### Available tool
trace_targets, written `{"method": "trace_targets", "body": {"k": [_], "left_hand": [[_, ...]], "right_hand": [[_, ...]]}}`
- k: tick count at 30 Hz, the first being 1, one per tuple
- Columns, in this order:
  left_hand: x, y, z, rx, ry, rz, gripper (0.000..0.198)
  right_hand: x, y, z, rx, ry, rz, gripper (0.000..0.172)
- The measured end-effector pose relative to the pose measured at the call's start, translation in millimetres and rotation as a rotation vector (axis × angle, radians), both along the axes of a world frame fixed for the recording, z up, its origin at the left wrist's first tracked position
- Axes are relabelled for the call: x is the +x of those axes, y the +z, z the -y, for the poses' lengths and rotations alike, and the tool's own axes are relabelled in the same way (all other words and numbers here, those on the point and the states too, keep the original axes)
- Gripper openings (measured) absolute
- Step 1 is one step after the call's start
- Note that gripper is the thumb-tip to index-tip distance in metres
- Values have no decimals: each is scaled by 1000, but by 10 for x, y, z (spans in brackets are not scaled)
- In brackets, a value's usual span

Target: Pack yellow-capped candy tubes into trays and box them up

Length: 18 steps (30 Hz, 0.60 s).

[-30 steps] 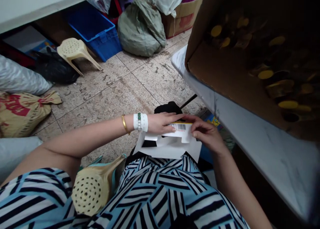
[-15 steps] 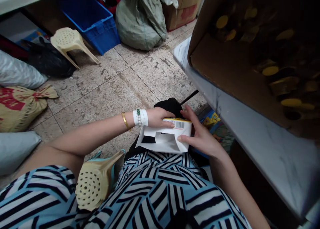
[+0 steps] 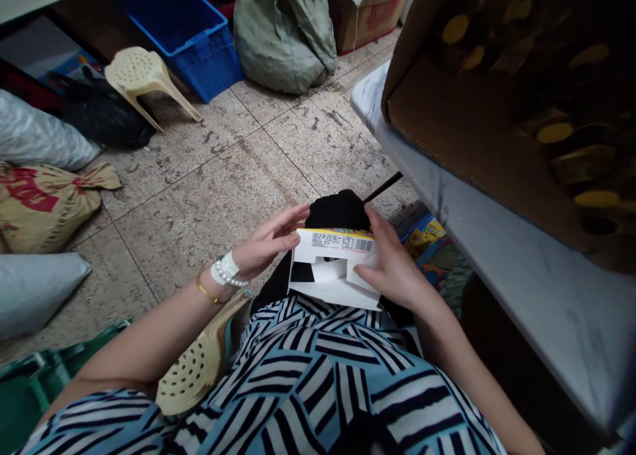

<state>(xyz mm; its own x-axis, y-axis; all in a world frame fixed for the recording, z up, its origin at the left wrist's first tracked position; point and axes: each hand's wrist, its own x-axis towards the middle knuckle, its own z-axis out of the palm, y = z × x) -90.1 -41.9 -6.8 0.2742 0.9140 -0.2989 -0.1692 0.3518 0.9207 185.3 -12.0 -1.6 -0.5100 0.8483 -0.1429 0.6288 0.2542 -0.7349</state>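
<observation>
A small white cardboard box (image 3: 334, 269) with a yellow edge and a barcode rests over my lap, its flaps partly folded. My right hand (image 3: 392, 266) grips its right side, thumb pressing on a flap. My left hand (image 3: 268, 242) has its fingers stretched out, fingertips touching the box's upper left corner. A black item (image 3: 338, 210) lies just beyond the box, partly hidden by it.
A marble-look table edge (image 3: 497, 256) runs on the right, bearing an open cardboard carton (image 3: 447, 130) of dark, yellow-capped items. On the tiled floor lie a blue crate (image 3: 189, 38), a cream stool (image 3: 144, 77), a grey-green sack (image 3: 288, 31) and bags at left. Another cream stool (image 3: 199, 369) sits beside my leg.
My left hand drew back from on top of the box to its left corner, fingers spreading. The box's flaps have been folded further in and the box tilted up towards me.
</observation>
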Motion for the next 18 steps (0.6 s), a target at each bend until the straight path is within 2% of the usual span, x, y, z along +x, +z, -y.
{"method": "trace_targets", "body": {"k": [3,6,9,12,15,18], "left_hand": [[-15,-73,222,25,26,30,72],[65,-120,336,67,30,16,75],[192,-137,385,140,-10,-129,93],[316,-140,405,194,22,-364,109],[407,-155,400,188,83,-445,116],[487,-194,393,80,191,-424,109]], "right_hand": [[-16,-35,-24,49,-9,-3,102],[-34,-74,-31,75,-50,-31,100],[-42,-88,-14,58,-103,-36,93],[-46,-68,3,20,-127,-15,88],[-59,-37,0,-8,-103,6,89],[-48,-20,-9,-17,-70,-2,87]]}}
